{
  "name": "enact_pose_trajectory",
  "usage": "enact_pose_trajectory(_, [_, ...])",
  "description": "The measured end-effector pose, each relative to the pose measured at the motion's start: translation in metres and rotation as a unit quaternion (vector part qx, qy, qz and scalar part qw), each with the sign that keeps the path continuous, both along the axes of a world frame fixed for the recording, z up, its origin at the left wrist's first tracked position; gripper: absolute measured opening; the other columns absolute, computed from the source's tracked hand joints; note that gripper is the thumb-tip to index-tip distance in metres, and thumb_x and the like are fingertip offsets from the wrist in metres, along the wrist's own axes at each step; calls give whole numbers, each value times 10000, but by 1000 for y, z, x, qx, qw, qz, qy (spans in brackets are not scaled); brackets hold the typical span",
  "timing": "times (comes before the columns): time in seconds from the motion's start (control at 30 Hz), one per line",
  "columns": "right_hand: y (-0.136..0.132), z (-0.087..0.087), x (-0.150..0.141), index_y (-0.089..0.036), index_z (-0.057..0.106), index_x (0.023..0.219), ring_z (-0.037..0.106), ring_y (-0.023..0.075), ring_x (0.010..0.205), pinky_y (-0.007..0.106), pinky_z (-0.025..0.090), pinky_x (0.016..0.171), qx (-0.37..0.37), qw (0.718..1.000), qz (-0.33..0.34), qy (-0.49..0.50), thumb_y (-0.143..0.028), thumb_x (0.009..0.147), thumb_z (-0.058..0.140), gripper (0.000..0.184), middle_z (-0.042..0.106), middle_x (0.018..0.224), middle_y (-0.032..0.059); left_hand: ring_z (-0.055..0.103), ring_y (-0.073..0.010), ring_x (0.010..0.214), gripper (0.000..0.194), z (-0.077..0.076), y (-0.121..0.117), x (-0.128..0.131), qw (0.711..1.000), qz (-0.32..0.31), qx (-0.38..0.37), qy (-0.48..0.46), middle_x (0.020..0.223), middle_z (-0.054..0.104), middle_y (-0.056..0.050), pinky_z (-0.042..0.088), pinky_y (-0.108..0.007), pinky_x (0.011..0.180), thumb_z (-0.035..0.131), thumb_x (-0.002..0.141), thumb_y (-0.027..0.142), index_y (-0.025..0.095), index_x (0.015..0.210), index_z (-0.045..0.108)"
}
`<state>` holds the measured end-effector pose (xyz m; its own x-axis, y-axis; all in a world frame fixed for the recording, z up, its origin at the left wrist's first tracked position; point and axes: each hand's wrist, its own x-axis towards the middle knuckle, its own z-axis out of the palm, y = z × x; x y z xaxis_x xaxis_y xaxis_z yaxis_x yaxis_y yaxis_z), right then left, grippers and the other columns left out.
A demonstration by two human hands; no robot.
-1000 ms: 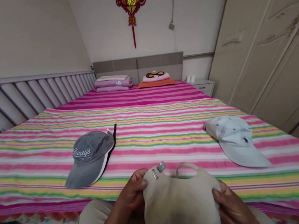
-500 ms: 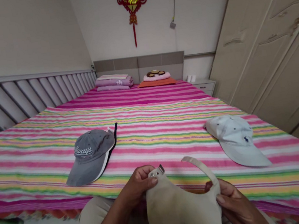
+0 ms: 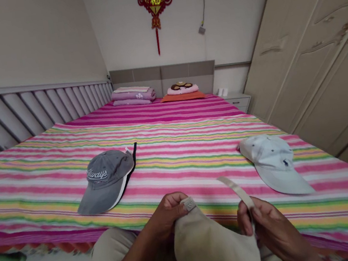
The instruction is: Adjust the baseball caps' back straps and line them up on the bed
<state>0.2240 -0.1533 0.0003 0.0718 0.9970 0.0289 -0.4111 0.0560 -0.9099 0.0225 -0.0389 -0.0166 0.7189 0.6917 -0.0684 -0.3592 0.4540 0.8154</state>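
Observation:
A beige baseball cap point(image 3: 214, 246) hangs in front of me with its underside towards me, its lower part cut off by the frame's bottom edge. My left hand point(image 3: 167, 215) grips the cap's back opening at the end that bears the small metal buckle point(image 3: 189, 203), which is partly covered by my fingers. My right hand point(image 3: 268, 221) pinches the cap's fabric back strap point(image 3: 238, 191), whose free end curves up and to the left. A grey cap point(image 3: 104, 180) and a pale blue cap point(image 3: 273, 163) lie on the bed, out of reach of my fingers.
A pink, yellow and green striped bed sheet point(image 3: 186, 168) spreads ahead, with folded bedding and a pillow at the headboard. A slatted rail runs along the left, and a cream wardrobe stands on the right. My beige-trousered knee point(image 3: 113, 248) lies below my left arm.
My right hand has moved up onto the strap and closed on it. The cap has dropped slightly, and my left fingers now cover more of the buckle. The caps on the bed stay put.

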Motion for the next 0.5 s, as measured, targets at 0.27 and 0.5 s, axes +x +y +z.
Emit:
enact_pose_trajectory(0.27, [5,29,-5,-169,618,872,482,89,420,209,359,449,19,997,-15,-72,-453,762,576,308,556,492,-17,466,-60,427,278,21,7,2,999,-40,28,-5,512,571,-18,344,-173,429,769,536,304,87,620,617])
enact_pose_trajectory(0.5, [2,46,-11,-172,605,868,318,23,305,180,194,358,0,994,-2,-111,-430,765,578,279,520,485,-44,436,-51,416,267,30,3,2,996,-85,39,-6,495,543,-9,318,-172,423,759,547,304,87,614,618])
